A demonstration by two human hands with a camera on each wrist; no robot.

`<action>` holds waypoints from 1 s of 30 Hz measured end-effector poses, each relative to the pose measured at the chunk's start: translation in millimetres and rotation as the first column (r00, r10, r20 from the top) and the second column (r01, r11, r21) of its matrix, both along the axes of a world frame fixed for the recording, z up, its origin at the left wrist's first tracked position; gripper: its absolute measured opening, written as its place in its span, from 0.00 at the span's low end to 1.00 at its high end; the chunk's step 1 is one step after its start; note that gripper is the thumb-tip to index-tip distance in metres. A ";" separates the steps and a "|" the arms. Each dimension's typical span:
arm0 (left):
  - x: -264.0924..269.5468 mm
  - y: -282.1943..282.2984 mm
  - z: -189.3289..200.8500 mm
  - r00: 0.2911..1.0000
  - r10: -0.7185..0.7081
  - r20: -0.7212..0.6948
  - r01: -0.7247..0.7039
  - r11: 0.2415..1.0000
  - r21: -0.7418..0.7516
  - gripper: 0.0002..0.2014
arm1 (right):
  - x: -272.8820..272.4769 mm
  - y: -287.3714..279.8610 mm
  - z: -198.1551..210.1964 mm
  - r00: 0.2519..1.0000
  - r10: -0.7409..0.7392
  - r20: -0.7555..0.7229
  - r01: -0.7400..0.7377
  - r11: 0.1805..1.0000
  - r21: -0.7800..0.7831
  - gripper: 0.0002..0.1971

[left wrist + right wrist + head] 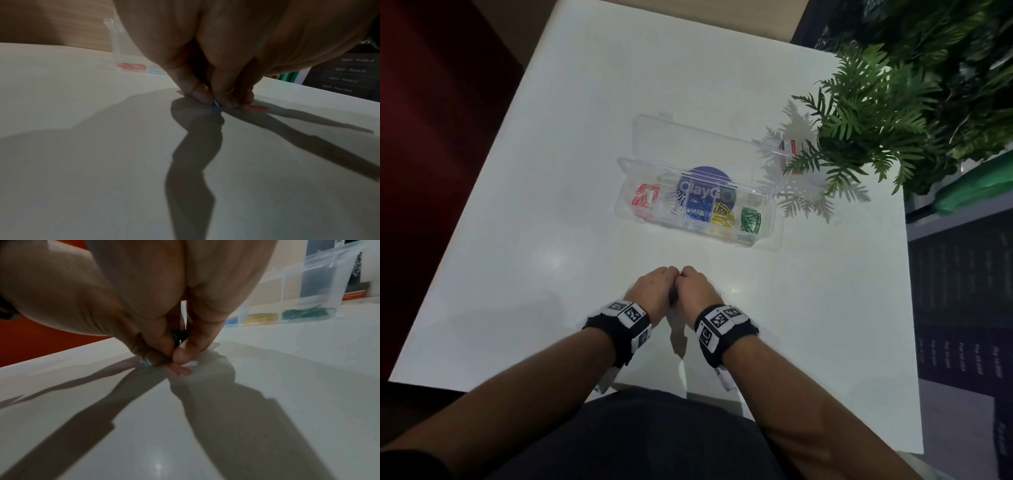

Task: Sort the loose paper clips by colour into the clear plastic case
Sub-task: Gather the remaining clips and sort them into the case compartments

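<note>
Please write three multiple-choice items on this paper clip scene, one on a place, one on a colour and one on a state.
1. Where do the green clips lie in the clear case?
A. the end compartment toward the plant
B. the middle compartment
C. the end compartment away from the plant

2. What colour is the loose clip lying on the table beside the fingertips?
A. yellow
B. red
C. green

3. How is the case's lid?
A. shut
B. open
C. taken off and laid apart

Key: 1 A, the green heap sits at the end next to the plant. 2 B, both wrist views show a red clip on the table. 3 B, the lid stands folded back behind the compartments.
</note>
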State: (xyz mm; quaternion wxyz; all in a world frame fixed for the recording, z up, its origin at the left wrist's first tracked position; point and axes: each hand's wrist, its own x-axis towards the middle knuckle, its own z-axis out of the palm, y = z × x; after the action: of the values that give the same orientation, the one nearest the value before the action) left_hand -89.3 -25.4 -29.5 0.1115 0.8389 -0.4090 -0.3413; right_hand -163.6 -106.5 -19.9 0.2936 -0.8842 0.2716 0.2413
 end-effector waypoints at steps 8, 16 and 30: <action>3.9 -5.3 -4.1 0.996 -0.072 0.059 0.069 0.996 0.058 0.09 | 1.5 -12.7 2.7 0.996 -0.090 -0.008 0.090 0.996 0.027 0.12; 24.7 -10.1 -5.9 0.943 0.259 -0.210 -0.273 0.961 -0.040 0.08 | -15.3 -45.6 18.3 0.886 -0.445 0.129 0.423 0.891 0.166 0.06; 26.5 -17.2 46.2 -0.150 0.412 -0.899 -0.693 0.605 0.393 0.14 | 7.5 -33.3 91.9 0.936 -0.195 0.292 0.121 0.960 0.253 0.10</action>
State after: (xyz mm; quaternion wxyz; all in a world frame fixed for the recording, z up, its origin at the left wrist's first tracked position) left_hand -62.8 -42.6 16.7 0.5680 0.4891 0.1295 -0.6492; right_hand -156.1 -139.8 72.0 0.4522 -0.8463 0.2621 0.1030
